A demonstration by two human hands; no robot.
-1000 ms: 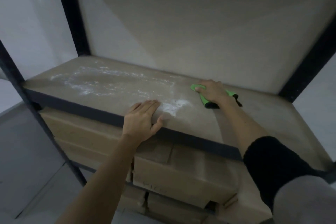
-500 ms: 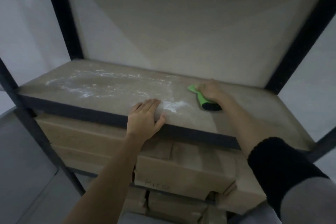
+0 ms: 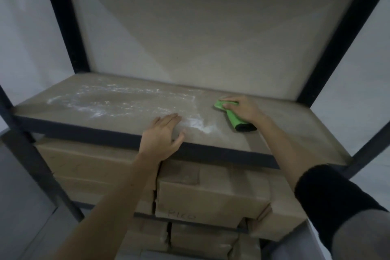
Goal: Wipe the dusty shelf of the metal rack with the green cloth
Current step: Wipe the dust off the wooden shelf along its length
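White dust (image 3: 109, 103) covers the left and middle of the shelf (image 3: 295, 133), while the right part looks mostly clean, so the wiping seems well short of done. The left hand (image 3: 162, 137) lies flat, grip apart, on the front edge; the right hand (image 3: 242, 107), grip together, presses the green cloth (image 3: 232, 117) down right of centre. Below, a cardboard box (image 3: 211, 194) bears handwriting, possibly "PICO".

One rack (image 3: 61, 17), four dark posts visible. One dusty shelf (image 3: 274, 133) in full view. One green cloth (image 3: 232, 117). Two hands: left hand (image 3: 161, 135), right hand (image 3: 242, 107). One black sleeve (image 3: 329, 196). Cardboard boxes (image 3: 211, 194) below, at least six, exact count unclear.
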